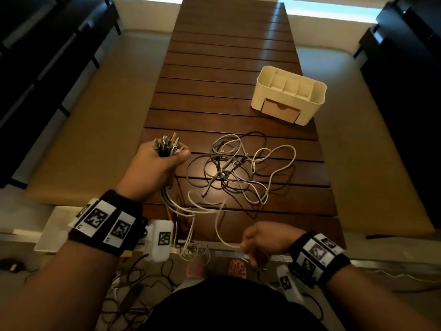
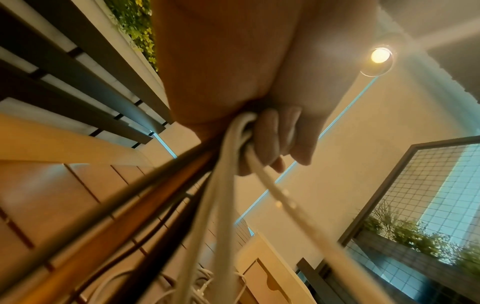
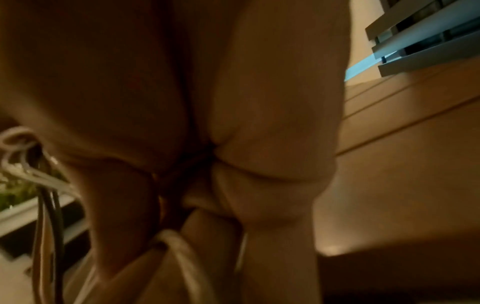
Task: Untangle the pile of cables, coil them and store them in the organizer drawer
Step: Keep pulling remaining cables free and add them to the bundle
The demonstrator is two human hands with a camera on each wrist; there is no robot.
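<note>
Cables (image 1: 235,168) lie in a loose tangle of white and grey loops on the near half of the slatted wooden table (image 1: 226,68), between the two hands and in front of the organizer. Their plug ends (image 1: 167,144) are gathered into one upright bunch in the left hand (image 1: 156,167), whose fingers (image 2: 270,142) curl tightly round the white and dark cords; from under that fist the cords drop over the near table edge and trail back onto the tabletop. The right hand (image 1: 265,238) sits low at the near edge of the table, closed in a fist around a single white cable (image 1: 220,225) that runs up toward the tangle; the right wrist view shows this cord (image 3: 182,253) passing between the curled fingers. A cream organizer (image 1: 290,94) stands on the right side of the table beyond the tangle, well apart from both hands, its top compartments open to view and its small front drawer (image 1: 280,109) closed. More dark cords lie on the floor (image 1: 133,280) by the person's feet.
</note>
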